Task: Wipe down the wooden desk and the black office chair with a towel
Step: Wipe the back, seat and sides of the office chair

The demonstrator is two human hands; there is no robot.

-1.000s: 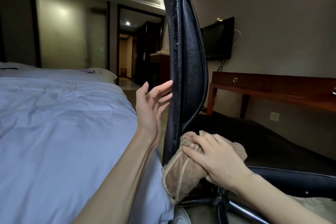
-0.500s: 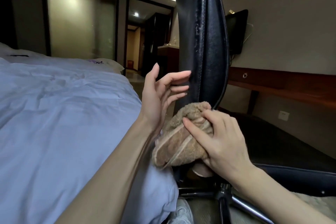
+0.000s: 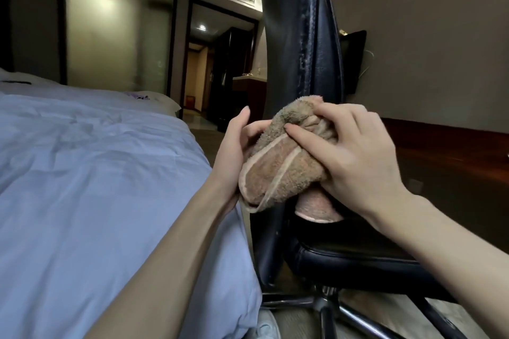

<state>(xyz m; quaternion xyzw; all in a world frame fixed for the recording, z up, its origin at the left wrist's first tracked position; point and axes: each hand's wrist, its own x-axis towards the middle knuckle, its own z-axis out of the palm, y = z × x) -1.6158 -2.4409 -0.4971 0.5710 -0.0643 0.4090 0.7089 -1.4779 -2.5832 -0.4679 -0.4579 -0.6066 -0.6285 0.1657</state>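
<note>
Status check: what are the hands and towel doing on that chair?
Right hand grips brown towel against black chair's backrest. Left hand touches towel's side, fingers hidden. Bed close beside chair.
</note>
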